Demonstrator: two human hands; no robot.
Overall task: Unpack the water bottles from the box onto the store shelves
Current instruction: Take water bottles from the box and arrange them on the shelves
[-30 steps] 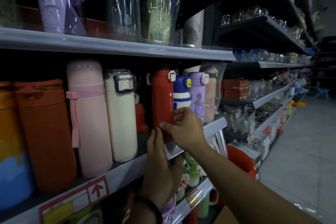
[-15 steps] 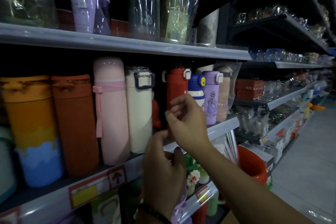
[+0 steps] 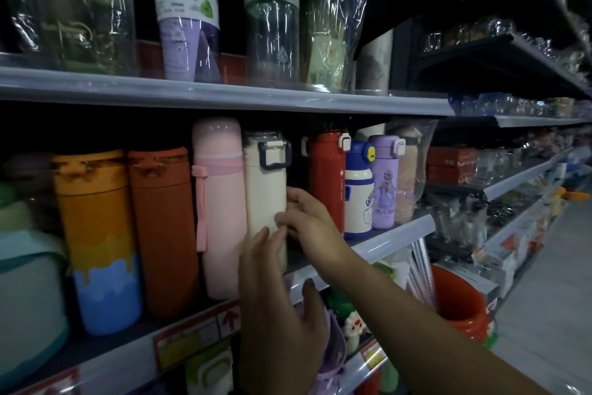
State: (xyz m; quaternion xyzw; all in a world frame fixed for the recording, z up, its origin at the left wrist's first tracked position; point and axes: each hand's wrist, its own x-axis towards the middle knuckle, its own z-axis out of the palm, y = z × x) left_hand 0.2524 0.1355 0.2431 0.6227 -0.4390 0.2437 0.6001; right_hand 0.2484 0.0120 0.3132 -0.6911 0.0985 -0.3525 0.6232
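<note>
We are facing the shelf point(image 3: 394, 241), which is carrying one upright row of bottles point(image 3: 163, 228) lined side by side near its front lip, so each face is showing to shoppers. The upper shelf point(image 3: 224, 96) is sitting close above their caps, so we are judging that anything added has to slide in upright from the front. The box is not showing in view. The cream bottle point(image 3: 264, 196), the one we are handling, is standing on the shelf just beside the pink bottle point(image 3: 217, 202), with a dark gap separating it from the red bottle point(image 3: 326, 176). Our left hand point(image 3: 275, 305) is lying spread, its straight fingers pressing on the bottle's lower front, probably steadying the base. Our right hand point(image 3: 312, 224) is reaching into that gap, its fingers point(image 3: 293, 194) curling round the bottle's right side, likely squaring it into line. Whether its thumb is touching, we cannot tell.
</note>
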